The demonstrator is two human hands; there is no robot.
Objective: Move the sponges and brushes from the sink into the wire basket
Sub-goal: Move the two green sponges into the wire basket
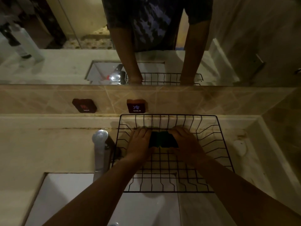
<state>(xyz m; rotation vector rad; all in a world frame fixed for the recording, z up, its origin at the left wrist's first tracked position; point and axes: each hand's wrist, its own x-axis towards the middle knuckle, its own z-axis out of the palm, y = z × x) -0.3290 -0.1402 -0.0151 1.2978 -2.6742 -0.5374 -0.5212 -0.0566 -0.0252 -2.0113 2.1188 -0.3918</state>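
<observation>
Setting dark green scouring sponges (163,139) onto the floor of the wire basket (216,144) near its far wall, left hand (140,141) and right hand (184,141) lie flat, fingers pressed together against the sides; best released level, clear of the faucet (100,150).

The pale stone counter (48,144) in front of me carries everything here. My landmark is the chrome tap (100,150), which stands on the counter. Just right of the tap sits the black wire basket (216,144), its near edge hanging out over the white sink (65,201), which is sunk into the counter just below the tap. Beyond the tap a grimy seam runs along the counter's raised back ledge.
</observation>
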